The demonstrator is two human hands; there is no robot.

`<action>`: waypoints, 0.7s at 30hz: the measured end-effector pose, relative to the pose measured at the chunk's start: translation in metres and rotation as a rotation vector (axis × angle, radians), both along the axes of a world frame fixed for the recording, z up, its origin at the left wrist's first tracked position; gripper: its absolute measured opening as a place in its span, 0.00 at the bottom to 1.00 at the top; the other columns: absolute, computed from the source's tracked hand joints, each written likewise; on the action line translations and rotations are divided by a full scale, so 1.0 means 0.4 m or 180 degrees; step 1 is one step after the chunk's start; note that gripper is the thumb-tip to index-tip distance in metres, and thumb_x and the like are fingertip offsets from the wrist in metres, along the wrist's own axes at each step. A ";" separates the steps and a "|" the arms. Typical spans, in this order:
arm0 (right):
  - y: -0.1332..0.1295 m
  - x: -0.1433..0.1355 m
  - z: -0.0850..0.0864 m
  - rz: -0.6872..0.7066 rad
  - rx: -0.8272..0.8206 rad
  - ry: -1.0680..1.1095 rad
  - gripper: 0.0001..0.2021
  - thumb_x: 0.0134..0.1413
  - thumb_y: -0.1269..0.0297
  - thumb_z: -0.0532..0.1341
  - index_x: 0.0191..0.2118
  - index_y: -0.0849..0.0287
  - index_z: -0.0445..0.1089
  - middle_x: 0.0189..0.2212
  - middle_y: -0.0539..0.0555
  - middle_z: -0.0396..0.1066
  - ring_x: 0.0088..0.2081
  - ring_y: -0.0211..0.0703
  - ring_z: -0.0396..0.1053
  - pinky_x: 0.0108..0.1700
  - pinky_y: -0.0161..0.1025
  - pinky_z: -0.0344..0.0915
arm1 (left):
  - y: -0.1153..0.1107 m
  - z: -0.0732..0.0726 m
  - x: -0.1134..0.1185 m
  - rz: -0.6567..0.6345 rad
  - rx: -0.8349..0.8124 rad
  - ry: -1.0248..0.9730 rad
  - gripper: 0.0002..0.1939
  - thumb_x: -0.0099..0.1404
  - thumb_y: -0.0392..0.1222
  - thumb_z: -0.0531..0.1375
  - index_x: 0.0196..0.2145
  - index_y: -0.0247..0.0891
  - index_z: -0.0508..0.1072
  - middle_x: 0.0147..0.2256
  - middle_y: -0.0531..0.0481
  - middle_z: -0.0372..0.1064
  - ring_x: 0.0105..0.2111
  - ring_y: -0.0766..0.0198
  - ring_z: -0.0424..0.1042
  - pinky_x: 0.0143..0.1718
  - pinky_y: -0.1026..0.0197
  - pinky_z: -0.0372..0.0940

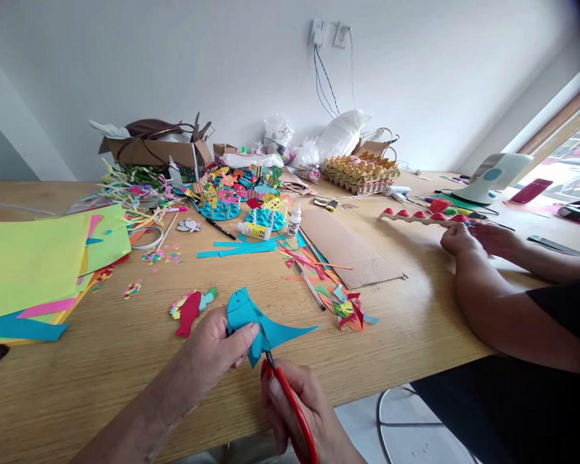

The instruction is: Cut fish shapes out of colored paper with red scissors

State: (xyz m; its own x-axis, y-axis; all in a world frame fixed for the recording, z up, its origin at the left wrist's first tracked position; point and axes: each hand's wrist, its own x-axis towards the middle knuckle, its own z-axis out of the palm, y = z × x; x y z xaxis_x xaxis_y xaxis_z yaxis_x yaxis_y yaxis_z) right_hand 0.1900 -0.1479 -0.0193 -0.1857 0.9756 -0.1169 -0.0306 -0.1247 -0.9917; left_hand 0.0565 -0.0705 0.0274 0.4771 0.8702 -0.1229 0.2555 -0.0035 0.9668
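Observation:
My left hand [229, 341] pinches a piece of blue paper [275, 328] with a fish outline drawn on it. Its partly cut edge curls off to the right in a long point. In my right hand [297, 399] are red-handled scissors [294, 406], their blades at the paper's lower edge, partly hidden behind it. Just left of the paper lies a red paper fish [189, 314] on the table, with yellow and light blue cut-outs [205, 299] partly under and beside it.
Coloured paper sheets [33, 264] are stacked at left. Paper scraps [350, 309], a pen [310, 285] and a cardboard sheet [348, 245] lie ahead to the right. Finished fish decorations [244, 193] stand farther back. At right, another person's hands [464, 240] hold a painted egg-carton strip [418, 218].

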 end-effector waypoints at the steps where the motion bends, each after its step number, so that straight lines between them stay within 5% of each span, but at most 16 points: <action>1: 0.000 0.000 -0.001 0.0000 0.0014 0.0011 0.27 0.49 0.36 0.50 0.19 0.58 0.54 0.10 0.43 0.52 0.13 0.29 0.48 0.15 0.29 0.45 | 0.000 -0.001 0.000 -0.0020 -0.0012 -0.0028 0.16 0.56 0.47 0.53 0.15 0.40 0.57 0.14 0.58 0.53 0.17 0.69 0.54 0.20 0.65 0.51; 21: -0.001 0.003 -0.013 0.0017 0.0239 -0.0113 0.27 0.52 0.37 0.49 0.19 0.58 0.52 0.11 0.42 0.50 0.12 0.28 0.47 0.13 0.27 0.43 | -0.002 -0.003 -0.010 -0.0158 -0.0525 -0.0530 0.16 0.55 0.48 0.55 0.16 0.39 0.59 0.14 0.58 0.54 0.16 0.71 0.53 0.19 0.66 0.50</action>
